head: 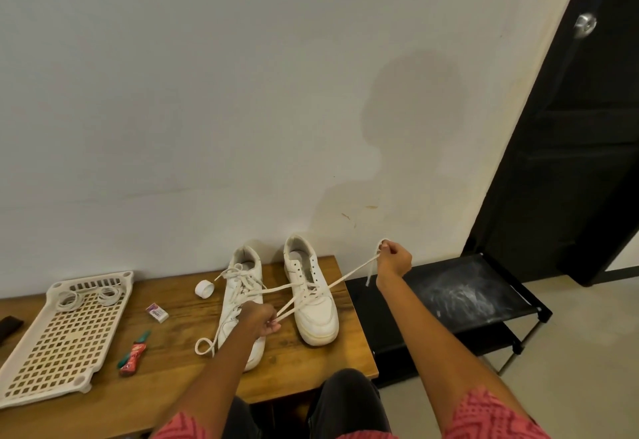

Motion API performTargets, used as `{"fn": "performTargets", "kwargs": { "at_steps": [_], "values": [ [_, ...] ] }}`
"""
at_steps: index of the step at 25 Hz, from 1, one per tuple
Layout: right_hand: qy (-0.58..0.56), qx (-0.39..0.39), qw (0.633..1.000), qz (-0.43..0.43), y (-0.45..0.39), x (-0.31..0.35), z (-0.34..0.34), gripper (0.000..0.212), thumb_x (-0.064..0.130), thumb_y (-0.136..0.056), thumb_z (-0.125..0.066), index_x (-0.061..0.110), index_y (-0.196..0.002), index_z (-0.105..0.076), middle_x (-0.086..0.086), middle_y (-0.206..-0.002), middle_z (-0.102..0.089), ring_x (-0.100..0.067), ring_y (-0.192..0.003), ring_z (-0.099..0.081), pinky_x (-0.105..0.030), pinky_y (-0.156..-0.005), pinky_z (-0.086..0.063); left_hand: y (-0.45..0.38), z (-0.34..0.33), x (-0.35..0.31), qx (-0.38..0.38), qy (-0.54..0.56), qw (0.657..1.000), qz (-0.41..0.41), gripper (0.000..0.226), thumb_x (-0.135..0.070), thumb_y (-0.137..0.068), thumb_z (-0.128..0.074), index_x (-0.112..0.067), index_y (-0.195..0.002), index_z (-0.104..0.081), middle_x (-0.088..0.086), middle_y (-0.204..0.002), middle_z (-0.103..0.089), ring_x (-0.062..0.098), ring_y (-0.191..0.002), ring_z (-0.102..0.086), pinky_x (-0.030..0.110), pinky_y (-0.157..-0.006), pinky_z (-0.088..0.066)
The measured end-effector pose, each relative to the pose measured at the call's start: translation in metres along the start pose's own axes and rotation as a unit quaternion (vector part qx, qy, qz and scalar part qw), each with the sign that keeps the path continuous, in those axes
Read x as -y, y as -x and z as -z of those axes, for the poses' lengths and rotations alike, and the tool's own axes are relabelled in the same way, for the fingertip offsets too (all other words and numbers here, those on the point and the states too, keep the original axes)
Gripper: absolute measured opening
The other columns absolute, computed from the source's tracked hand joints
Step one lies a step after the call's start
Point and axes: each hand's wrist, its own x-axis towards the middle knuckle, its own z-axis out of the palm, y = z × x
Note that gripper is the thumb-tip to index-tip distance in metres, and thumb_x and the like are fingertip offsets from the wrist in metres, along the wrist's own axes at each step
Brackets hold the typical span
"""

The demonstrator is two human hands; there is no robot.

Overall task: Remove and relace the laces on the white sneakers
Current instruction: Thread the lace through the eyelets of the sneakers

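Hands first. Left hand [264,320] is closed, pinching one end of the lace [304,291] just near of the left sneaker [242,304]; right hand [394,260] is raised off the right end of the table [166,376], fingers curled round the other end. Lace runs taut between them across the lower eyelets of the right sneaker [311,297], upper eyelets bare, so judged mid-relace.

Risks: uneven pull would leave one end short for the top rows. Right sneaker sits free, not held, so a hard tug could drag or tip it toward the table's right edge. Lace held by left hand crosses the left sneaker's own loose laces, so snagging is likely. Slack tail [207,345] lies looped on the table, near side.

Materials: sneakers smooth white, leather-like, thick rubbery soles, slightly yellowed. Lace flat, woven, off-white. Table wood-grain, brown.

Left of the shoes: small white round cap [204,289], small box [157,312], red/green tube [133,355], perforated plastic tray [62,342] w/ coiled spare laces [88,297] at far end.
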Motion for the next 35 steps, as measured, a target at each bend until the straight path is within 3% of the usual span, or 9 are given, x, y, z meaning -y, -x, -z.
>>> {"fn": "performTargets", "kwargs": {
  "at_steps": [3,7,10,13,16,18,22,26,35],
  "values": [
    [-0.097,-0.008,0.995,-0.013,-0.010,0.007,0.002,0.027,-0.002,-0.092,-0.054,0.003,-0.117,-0.057,-0.020,-0.106,-0.062,-0.020,-0.071,-0.064,-0.025,-0.068,-0.056,-0.005,-0.004,0.004,-0.015,-0.027,0.999,0.006,0.028,0.017,-0.083,-0.054,0.005,-0.109,-0.053,0.024,-0.097,-0.051,0.034,-0.096,-0.062,0.035,-0.069,-0.055],
    [-0.097,0.015,0.995,-0.021,-0.010,0.015,0.006,0.029,0.006,-0.093,-0.055,0.010,-0.120,-0.047,-0.012,-0.097,-0.063,-0.016,-0.057,-0.059,-0.020,-0.054,-0.051,-0.007,-0.014,0.011,-0.039,-0.143,0.989,-0.010,0.029,0.004,-0.083,-0.062,0.003,-0.112,-0.056,0.018,-0.106,-0.058,0.026,-0.080,-0.062,0.031,-0.061,-0.055],
    [0.066,0.183,0.981,0.000,0.023,0.003,-0.006,0.013,0.011,-0.090,-0.060,0.008,-0.103,-0.058,-0.009,-0.094,-0.069,-0.012,-0.055,-0.054,-0.019,-0.049,-0.046,0.001,-0.031,0.000,-0.081,-0.211,0.967,-0.117,0.027,-0.028,-0.090,-0.059,-0.005,-0.104,-0.062,0.010,-0.107,-0.064,0.025,-0.098,-0.061,0.032,-0.083,-0.051],
    [0.180,0.395,0.901,0.016,0.063,-0.033,-0.021,0.008,0.008,-0.091,-0.056,0.005,-0.098,-0.057,-0.010,-0.086,-0.066,-0.007,-0.051,-0.051,-0.017,-0.044,-0.041,0.015,-0.051,-0.017,0.048,-0.040,0.990,-0.125,0.047,-0.046,-0.097,-0.040,-0.006,-0.094,-0.065,0.008,-0.084,-0.064,0.024,-0.080,-0.059,0.033,-0.072,-0.047],
    [0.224,0.519,0.825,0.003,0.083,-0.063,-0.026,0.013,0.001,-0.091,-0.046,0.006,-0.097,-0.057,-0.011,-0.077,-0.063,-0.011,-0.049,-0.049,-0.021,-0.045,-0.039,0.007,-0.052,-0.026,0.068,0.071,0.993,-0.071,0.033,-0.033,-0.097,-0.049,-0.006,-0.082,-0.062,0.007,-0.065,-0.055,0.018,-0.055,-0.049,0.025,-0.051,-0.039],
    [0.226,0.560,0.797,-0.005,0.086,-0.066,-0.026,0.008,0.003,-0.091,-0.050,0.008,-0.094,-0.056,-0.010,-0.079,-0.064,-0.012,-0.050,-0.051,-0.023,-0.048,-0.040,-0.001,-0.048,-0.031,0.035,0.095,0.990,-0.095,0.021,-0.016,-0.096,-0.050,-0.004,-0.085,-0.063,0.007,-0.075,-0.061,0.018,-0.059,-0.054,0.026,-0.051,-0.043],
    [0.291,0.479,0.823,0.093,0.076,-0.075,-0.031,0.025,0.037,-0.094,-0.053,0.014,-0.087,-0.059,0.000,-0.082,-0.063,-0.008,-0.070,-0.055,-0.023,-0.068,-0.046,-0.009,-0.046,-0.037,-0.006,0.088,0.980,-0.178,0.019,-0.003,-0.093,-0.051,0.003,-0.104,-0.065,0.006,-0.082,-0.063,0.016,-0.064,-0.055,0.023,-0.059,-0.047],
    [0.361,0.279,0.871,0.181,0.058,-0.095,-0.042,0.020,0.029,-0.095,-0.053,0.011,-0.101,-0.058,-0.007,-0.100,-0.064,-0.016,-0.089,-0.058,-0.021,-0.070,-0.044,-0.018,-0.064,-0.023,-0.043,-0.057,0.964,-0.256,0.021,-0.003,-0.089,-0.056,-0.001,-0.106,-0.069,0.007,-0.102,-0.067,0.025,-0.093,-0.062,0.025,-0.073,-0.046],
    [0.387,0.247,0.872,0.171,0.043,-0.107,-0.071,0.028,0.029,-0.090,-0.062,0.008,-0.107,-0.057,-0.007,-0.104,-0.060,-0.019,-0.096,-0.059,-0.025,-0.073,-0.050,-0.034,-0.085,-0.011,-0.134,-0.156,0.918,-0.339,0.019,-0.005,-0.087,-0.062,0.001,-0.103,-0.070,0.017,-0.105,-0.069,0.028,-0.099,-0.063,0.024,-0.078,-0.044]
  ]
}}
